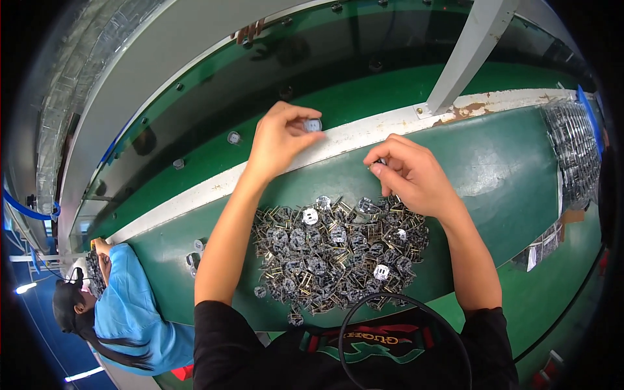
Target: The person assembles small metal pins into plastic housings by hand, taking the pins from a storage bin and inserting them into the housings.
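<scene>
Over the pale rail at the table's far edge, my left hand [276, 140] pinches a small round translucent cap [313, 124] between thumb and fingers. My right hand [416, 175], further right above the green table, has thumb and forefinger closed on a small dark part [378, 162]; the fingers mostly hide it, so its kind does not show. Just below and between my forearms lies a broad heap of small round parts with brass pins [331, 253]. Most are dark or clear, and a few show white faces.
Beyond the rail [221, 186] runs a green belt [208, 153] carrying spaced round parts, one being a cap [234, 137]. A grey post [468, 58] rises at right. Stacked clear trays [572, 149] stand far right. Loose parts [194, 259] lie left of my arm, near a person in blue [133, 305].
</scene>
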Demonstrator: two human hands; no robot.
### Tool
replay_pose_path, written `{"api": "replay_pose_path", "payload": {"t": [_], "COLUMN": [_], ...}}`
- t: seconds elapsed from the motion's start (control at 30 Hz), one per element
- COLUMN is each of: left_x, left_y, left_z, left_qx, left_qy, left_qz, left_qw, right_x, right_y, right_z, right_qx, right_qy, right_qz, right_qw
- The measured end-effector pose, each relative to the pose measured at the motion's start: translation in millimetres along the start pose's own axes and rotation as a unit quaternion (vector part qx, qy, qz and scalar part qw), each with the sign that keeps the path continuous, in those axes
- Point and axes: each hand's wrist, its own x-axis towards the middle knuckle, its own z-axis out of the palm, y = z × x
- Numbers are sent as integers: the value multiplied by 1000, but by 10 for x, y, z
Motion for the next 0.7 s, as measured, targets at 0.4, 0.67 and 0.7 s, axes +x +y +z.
{"api": "replay_pose_path", "payload": {"t": [0.4,0.67,0.7], "left_x": [-900,-916,-915], "left_y": [613,655,666], "left_z": [237,258,241], "left_qx": [-332,-402,-423], "left_qy": [-25,-32,-40], "left_qz": [-93,-130,-123], "left_qw": [938,906,897], "right_x": [-49,-115,-109], "right_y": [-28,17,9], "right_z": [437,506,497], "right_qx": [-49,-87,-86], "right_qy": [109,143,142], "right_qz": [-157,-183,-183], "right_qw": [980,969,969]}}
